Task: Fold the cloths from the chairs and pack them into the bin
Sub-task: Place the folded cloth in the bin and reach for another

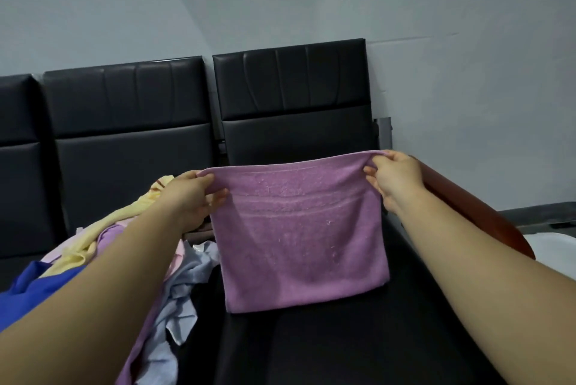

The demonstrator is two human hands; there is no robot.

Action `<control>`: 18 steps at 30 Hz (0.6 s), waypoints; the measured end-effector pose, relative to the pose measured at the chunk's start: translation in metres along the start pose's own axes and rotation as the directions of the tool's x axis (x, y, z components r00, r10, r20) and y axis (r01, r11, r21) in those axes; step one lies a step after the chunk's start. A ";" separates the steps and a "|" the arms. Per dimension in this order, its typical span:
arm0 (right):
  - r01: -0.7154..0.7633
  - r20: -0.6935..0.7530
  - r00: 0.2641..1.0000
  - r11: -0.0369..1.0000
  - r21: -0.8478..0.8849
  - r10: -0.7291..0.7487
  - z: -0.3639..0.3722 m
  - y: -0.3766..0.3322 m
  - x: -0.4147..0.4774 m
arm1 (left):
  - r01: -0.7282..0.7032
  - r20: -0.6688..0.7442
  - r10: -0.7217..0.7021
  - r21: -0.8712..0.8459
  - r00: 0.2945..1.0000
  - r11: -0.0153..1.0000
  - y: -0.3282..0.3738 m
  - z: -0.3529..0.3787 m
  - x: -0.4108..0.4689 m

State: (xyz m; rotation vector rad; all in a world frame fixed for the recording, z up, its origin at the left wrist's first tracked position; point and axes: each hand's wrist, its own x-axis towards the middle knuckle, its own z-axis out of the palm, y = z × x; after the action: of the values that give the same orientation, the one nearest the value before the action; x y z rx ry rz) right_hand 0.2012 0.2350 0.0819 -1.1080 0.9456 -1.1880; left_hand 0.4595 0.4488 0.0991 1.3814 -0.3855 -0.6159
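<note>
A purple towel (pixel 299 235) hangs stretched between my hands over the black chair seat (pixel 327 341), its lower edge touching the seat. My left hand (pixel 193 200) pinches the towel's top left corner. My right hand (pixel 392 179) pinches the top right corner. The towel looks doubled over, with a folded top edge. A heap of loose cloths (pixel 103 244) lies on the seat to the left: yellow, pink, light blue, lilac and a deep blue piece. No bin is in view.
Black padded chair backs (pixel 290 97) stand against a grey wall. A reddish-brown armrest (pixel 473 210) runs along the right side of the seat. Beyond it lies something white (pixel 551 247).
</note>
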 end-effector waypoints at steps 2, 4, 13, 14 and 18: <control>0.015 0.007 1.000 0.999 -0.031 -0.014 0.004 -0.002 0.003 | -0.031 0.004 0.032 -0.073 0.999 0.997 -0.002 0.003 0.010; 0.069 0.005 0.998 0.997 -0.042 -0.069 0.008 -0.010 0.007 | -0.107 0.026 0.112 -0.134 0.993 0.985 0.004 0.006 0.017; 0.340 0.014 0.938 0.906 -0.251 -0.348 -0.020 -0.011 -0.016 | -0.265 0.117 0.273 -0.083 0.955 0.961 -0.007 -0.010 0.001; 0.334 0.032 0.940 0.893 -0.300 -0.341 -0.028 0.001 -0.023 | -0.238 0.124 0.232 0.035 0.965 0.971 -0.021 -0.016 -0.002; 0.137 0.054 0.990 0.838 -0.528 -0.128 -0.062 0.066 -0.034 | -0.142 0.162 0.059 0.566 0.985 0.812 -0.086 -0.041 -0.013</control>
State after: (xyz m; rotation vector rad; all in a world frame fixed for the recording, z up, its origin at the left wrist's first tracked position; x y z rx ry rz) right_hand 0.1508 0.2615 0.0038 -1.6462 1.2447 -1.0460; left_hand 0.4587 0.4831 0.0088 1.8885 -0.8027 -0.5254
